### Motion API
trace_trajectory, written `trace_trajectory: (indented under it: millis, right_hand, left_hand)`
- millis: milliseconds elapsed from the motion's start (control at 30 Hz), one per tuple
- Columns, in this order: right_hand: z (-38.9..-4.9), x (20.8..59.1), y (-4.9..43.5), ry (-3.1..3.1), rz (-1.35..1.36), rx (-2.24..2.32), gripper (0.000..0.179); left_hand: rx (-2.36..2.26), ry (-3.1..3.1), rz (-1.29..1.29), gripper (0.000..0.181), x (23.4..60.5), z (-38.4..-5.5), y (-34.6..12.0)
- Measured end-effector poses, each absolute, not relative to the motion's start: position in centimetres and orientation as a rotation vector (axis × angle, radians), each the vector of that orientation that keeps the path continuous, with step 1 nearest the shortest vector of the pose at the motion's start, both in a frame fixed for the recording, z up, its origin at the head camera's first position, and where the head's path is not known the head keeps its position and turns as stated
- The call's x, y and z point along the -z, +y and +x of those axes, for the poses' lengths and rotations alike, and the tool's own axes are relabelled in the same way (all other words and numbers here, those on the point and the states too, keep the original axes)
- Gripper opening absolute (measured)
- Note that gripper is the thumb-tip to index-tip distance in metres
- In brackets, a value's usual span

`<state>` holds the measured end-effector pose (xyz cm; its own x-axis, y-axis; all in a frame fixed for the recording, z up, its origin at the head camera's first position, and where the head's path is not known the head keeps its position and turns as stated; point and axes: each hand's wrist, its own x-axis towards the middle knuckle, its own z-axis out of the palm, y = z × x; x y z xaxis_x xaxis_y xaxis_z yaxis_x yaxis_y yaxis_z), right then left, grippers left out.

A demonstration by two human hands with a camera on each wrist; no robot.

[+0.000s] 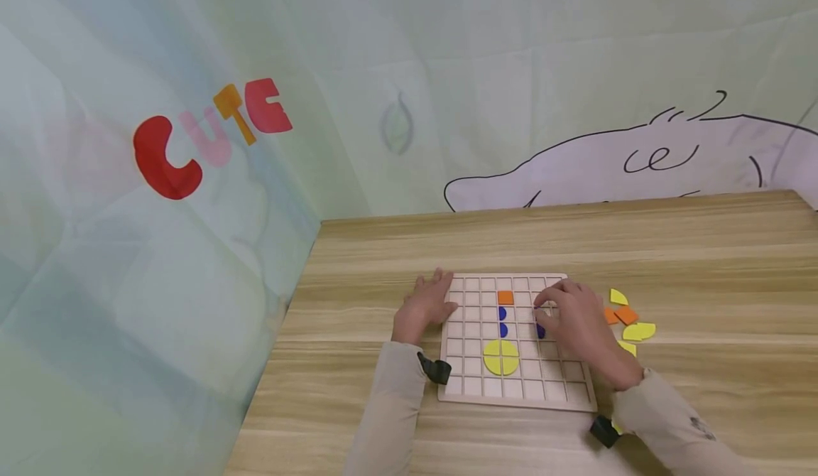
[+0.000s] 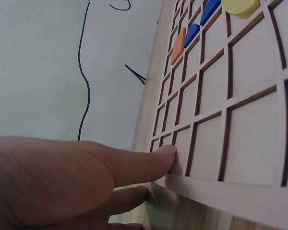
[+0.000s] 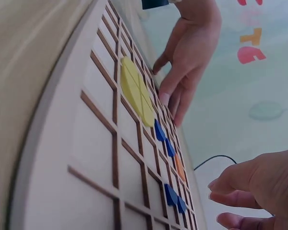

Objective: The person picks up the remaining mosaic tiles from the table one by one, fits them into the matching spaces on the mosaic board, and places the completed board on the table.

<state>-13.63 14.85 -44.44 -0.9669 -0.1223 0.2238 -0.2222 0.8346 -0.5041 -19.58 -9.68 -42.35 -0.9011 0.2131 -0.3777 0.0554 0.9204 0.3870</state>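
A light wooden grid board (image 1: pixel 517 403) lies on the table. My left hand (image 1: pixel 423 308) rests at its far left edge, the thumb on the rim and the fingers beside it. Over the right part of the board hovers my right hand (image 1: pixel 580 328), fingers bent, with nothing visible between them in the right wrist view. Beneath it are two blue pieces (image 3: pixel 171 195) in the grid, partly hidden in the head view. An orange square (image 1: pixel 505 297), two blue half-circles (image 1: pixel 503 330) and a yellow circle (image 1: pixel 501 357) of quarter pieces sit in the middle columns.
Loose yellow pieces (image 1: pixel 640 332) and orange squares (image 1: pixel 626 315) lie on the wooden table (image 1: pixel 716 263) right of the board, some partly behind the right hand. A printed curtain (image 1: pixel 383 71) hangs behind the table and along its left side.
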Motion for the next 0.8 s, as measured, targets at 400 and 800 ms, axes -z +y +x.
trace_trajectory:
  millis: [400,800]
  right_hand:
    - [-14.1,43.8,18.3,-2.781,0.206,-0.821,0.012]
    - [-14.0,44.4,20.9,-2.760,0.081,-0.840,0.018]
  left_hand:
    - [-0.481,2.674,0.197,0.061,42.1,-19.5,-9.6]
    - [-0.461,2.680,0.204,0.061,42.2,-19.5,-9.5]
